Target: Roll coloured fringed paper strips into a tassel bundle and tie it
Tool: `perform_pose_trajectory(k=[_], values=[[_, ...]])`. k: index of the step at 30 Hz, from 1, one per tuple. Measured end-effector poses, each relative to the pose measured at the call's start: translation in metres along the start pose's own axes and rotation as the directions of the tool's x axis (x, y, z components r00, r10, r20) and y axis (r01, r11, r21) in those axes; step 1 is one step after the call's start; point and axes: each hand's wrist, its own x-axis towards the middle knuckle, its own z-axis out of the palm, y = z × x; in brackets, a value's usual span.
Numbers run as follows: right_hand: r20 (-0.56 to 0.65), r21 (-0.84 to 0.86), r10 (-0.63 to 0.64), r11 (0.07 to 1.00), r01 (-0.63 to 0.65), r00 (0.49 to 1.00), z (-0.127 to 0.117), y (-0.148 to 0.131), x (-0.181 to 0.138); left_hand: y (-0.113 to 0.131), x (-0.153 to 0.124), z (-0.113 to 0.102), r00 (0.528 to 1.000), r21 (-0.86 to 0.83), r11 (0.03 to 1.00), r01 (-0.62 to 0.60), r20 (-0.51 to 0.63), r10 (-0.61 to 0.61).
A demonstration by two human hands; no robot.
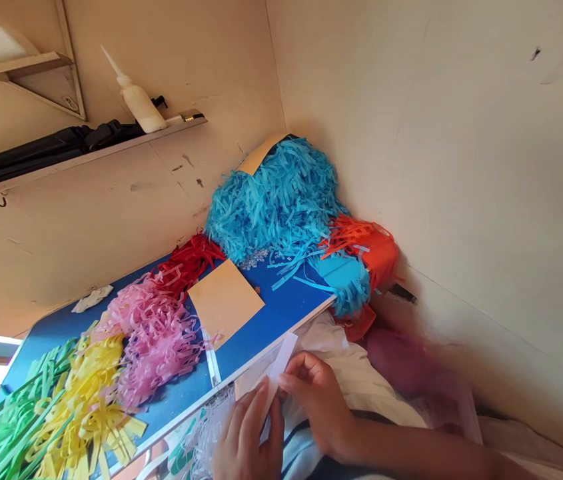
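Head cam: L hand (251, 433) & R hand (318, 400) pinch white strip (284, 355) nr tabletop (286, 297) front edge; bare room beside tan card (226, 303).

Narrow whitish strip (285, 353), smooth, held midair, slanting up rightward; upper end free, lower part partly hidden.
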Motion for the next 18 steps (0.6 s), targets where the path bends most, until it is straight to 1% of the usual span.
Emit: perform_pose_trajectory(k=[3,5,10,13,16,18], values=[[0.005,-0.014,-0.009,1.000,0.009,1.000,0.000,0.000,-0.001,0.000,0.001,0.000,0.997,0.034,0.998,-0.062,0.046,0.060],[0.013,-0.017,-0.029,0.999,0.029,1.000,-0.001,0.000,-0.002,0.000,0.001,-0.001,0.995,0.044,0.996,-0.079,0.062,0.076],[0.059,0.043,-0.069,0.997,0.066,0.996,-0.006,0.003,-0.003,0.004,0.002,-0.002,0.996,0.087,0.996,-0.034,0.080,0.027],[0.077,0.059,-0.095,0.994,0.091,0.992,-0.009,0.006,-0.003,0.004,0.001,-0.003,0.993,0.136,0.990,-0.045,0.111,0.029],[0.073,0.038,-0.097,0.995,0.094,0.993,-0.012,0.010,-0.003,0.001,0.000,-0.003,0.988,0.173,0.984,-0.045,0.156,0.017],[0.068,0.001,-0.090,0.996,0.090,0.994,-0.014,0.011,-0.002,-0.002,0.000,-0.003,0.985,0.157,0.986,-0.058,0.168,0.032]])
